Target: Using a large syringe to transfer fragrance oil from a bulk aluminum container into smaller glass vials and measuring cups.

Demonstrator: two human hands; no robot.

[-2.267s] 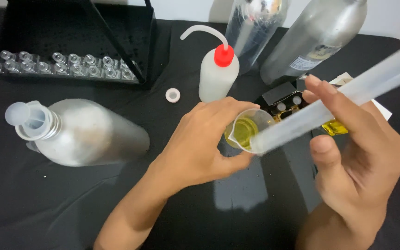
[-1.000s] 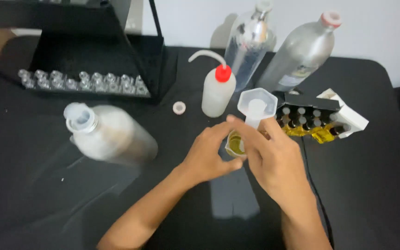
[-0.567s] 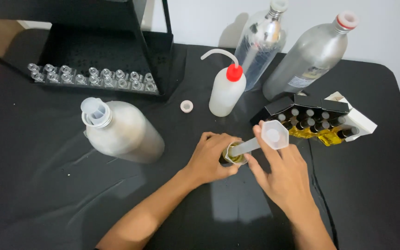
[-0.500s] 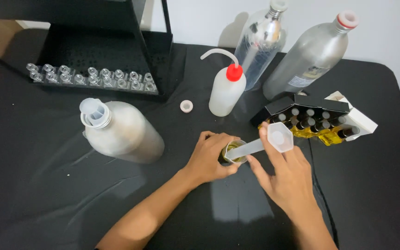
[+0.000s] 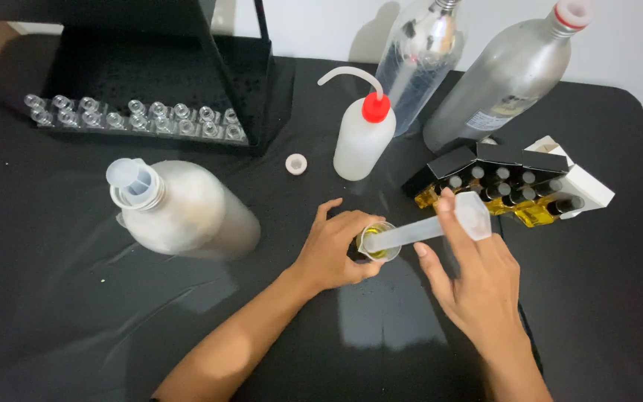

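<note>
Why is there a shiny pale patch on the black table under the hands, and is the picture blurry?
In the head view, the pale patch is glare, light bouncing off the glossy black table. The picture is mostly sharp: the left hand around the small beaker and the right hand tipping the measuring cylinder show clearly. The big metal bottles cast soft shadows on the wall behind.

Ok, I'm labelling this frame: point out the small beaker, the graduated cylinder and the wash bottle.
small beaker [image 5: 378, 244], head view, rim with yellow liquid.
graduated cylinder [image 5: 418, 231], head view, middle of its tilted tube.
wash bottle [image 5: 362, 144], head view, white body.
</note>
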